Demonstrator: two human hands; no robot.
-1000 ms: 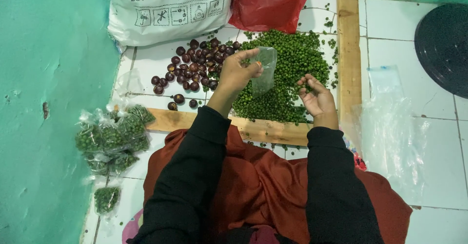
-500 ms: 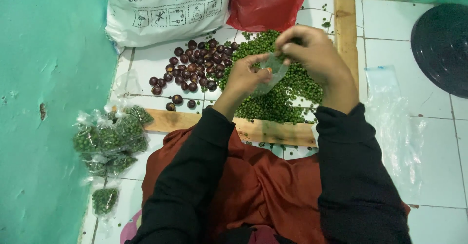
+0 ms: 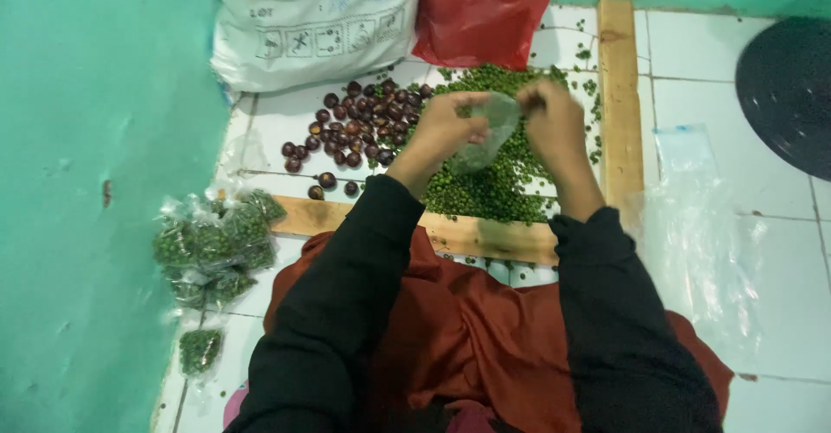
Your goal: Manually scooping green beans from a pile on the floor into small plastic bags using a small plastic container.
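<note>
While both hands hold the small clear bag (image 3: pixel 486 134) over the heap of green peas (image 3: pixel 493 165), we grip it at its mouth: the left hand (image 3: pixel 446 130) pinches one edge, the right hand (image 3: pixel 552 126) pinches the other. We judge that a loose pinch could let the bag tip and drop its contents back onto the heap; what the bag holds is too blurred to tell. Left of the heap lies a cluster of dark brown round fruits (image 3: pixel 363 130) on the tiled floor (image 3: pixel 744 225). Nearer us than the heap runs a wooden batten (image 3: pixel 433 230). Farther left of the heap, filled clear packets (image 3: pixel 212 247) hold green peas. Beyond the heap stand a white sack (image 3: pixel 312 22) and a red bag (image 3: pixel 485 13).
</note>
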